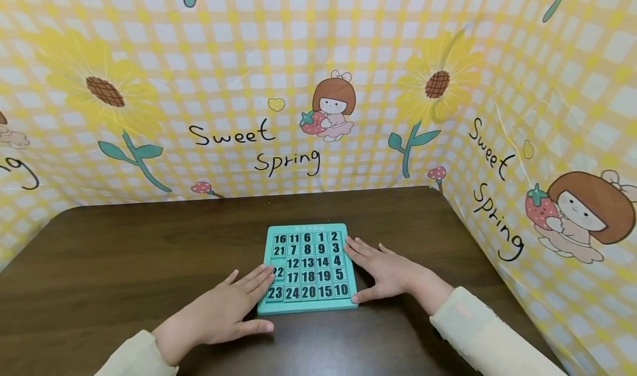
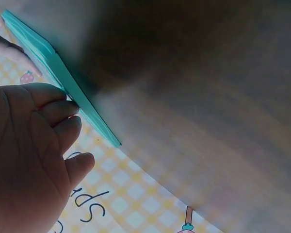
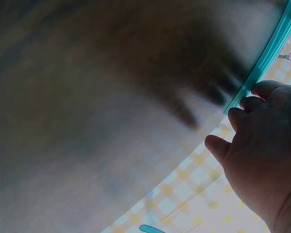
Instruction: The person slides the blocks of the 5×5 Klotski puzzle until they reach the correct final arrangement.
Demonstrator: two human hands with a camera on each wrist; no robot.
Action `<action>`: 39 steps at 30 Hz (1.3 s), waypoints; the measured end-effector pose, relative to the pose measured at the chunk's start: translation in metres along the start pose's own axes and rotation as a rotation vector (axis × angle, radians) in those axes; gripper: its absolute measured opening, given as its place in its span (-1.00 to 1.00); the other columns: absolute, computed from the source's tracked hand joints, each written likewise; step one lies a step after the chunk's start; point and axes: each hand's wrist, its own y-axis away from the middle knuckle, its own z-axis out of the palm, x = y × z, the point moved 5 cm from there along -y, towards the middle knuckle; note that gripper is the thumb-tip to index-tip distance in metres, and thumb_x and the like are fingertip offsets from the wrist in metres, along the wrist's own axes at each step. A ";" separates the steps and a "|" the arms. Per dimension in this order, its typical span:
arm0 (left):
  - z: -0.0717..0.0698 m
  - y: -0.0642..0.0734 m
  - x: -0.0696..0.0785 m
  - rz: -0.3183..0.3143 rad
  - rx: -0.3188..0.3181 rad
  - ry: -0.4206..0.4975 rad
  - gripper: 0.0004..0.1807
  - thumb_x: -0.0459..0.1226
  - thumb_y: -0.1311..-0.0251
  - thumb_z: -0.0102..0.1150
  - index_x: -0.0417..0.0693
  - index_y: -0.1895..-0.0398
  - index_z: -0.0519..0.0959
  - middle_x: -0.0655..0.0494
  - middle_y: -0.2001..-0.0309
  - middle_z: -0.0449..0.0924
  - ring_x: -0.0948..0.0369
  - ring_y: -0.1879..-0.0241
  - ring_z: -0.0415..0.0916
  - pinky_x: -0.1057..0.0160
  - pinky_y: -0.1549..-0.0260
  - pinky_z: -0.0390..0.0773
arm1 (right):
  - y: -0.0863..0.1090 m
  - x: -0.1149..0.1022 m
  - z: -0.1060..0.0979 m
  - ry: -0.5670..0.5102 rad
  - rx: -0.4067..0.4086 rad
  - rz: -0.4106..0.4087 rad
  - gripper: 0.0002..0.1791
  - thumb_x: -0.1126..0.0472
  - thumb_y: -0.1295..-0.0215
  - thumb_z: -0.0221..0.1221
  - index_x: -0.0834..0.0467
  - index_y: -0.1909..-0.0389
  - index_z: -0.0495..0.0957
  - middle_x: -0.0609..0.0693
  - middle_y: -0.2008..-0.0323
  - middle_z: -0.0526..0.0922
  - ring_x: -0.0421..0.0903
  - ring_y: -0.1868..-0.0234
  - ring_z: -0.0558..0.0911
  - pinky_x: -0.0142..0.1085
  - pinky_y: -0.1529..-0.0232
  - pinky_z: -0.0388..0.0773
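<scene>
Head view shows me the person's left hand (image 1: 224, 309), fingers straight, touching tile 22 (image 1: 280, 273) at the left of a green number puzzle (image 1: 309, 308), which lies flat on the dark table (image 1: 149, 243); across it, apart from the other, the right hand (image 1: 390, 272) rests extended fingers against the right edge.

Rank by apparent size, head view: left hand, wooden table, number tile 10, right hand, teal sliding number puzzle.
1. Wooden table
2. Teal sliding number puzzle
3. Left hand and right hand: not ranked, too alike, left seems nearer the camera
4. Number tile 10
</scene>
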 end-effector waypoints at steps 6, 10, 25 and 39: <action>0.001 0.003 0.004 0.023 0.020 -0.031 0.05 0.43 -0.26 -0.21 -0.17 -0.54 0.15 -0.04 -0.59 0.01 -0.02 -0.57 -0.02 -0.39 -0.36 0.09 | 0.001 0.003 -0.001 -0.003 0.010 0.010 0.22 -0.50 -0.14 0.15 0.01 -0.61 -0.20 -0.06 -0.63 -0.26 -0.01 -0.63 -0.16 0.29 -0.49 -0.10; -0.001 0.003 0.005 0.028 0.021 -0.035 0.03 0.42 -0.27 -0.20 -0.17 -0.53 0.16 -0.05 -0.58 0.03 -0.02 -0.57 -0.01 -0.39 -0.36 0.10 | 0.001 0.004 -0.001 -0.004 0.012 0.005 0.21 -0.51 -0.14 0.14 0.00 -0.61 -0.20 -0.06 -0.63 -0.26 -0.02 -0.63 -0.16 0.29 -0.49 -0.09; -0.012 -0.029 -0.037 -0.067 0.019 0.000 0.02 0.37 -0.32 -0.17 -0.18 -0.57 0.04 -0.08 -0.60 -0.09 -0.08 -0.59 -0.14 -0.40 -0.41 -0.06 | -0.001 0.001 0.002 0.000 -0.008 0.006 0.22 -0.52 -0.14 0.13 -0.01 -0.61 -0.21 -0.08 -0.63 -0.28 -0.04 -0.63 -0.17 0.27 -0.50 -0.11; -0.009 -0.042 -0.039 -0.076 -0.007 0.012 0.03 0.38 -0.32 -0.20 -0.19 -0.57 0.02 -0.09 -0.61 -0.13 -0.05 -0.60 -0.17 -0.40 -0.41 -0.10 | -0.001 0.000 0.001 -0.004 -0.010 0.009 0.22 -0.51 -0.14 0.14 0.00 -0.61 -0.21 -0.08 -0.63 -0.28 -0.03 -0.63 -0.18 0.27 -0.50 -0.10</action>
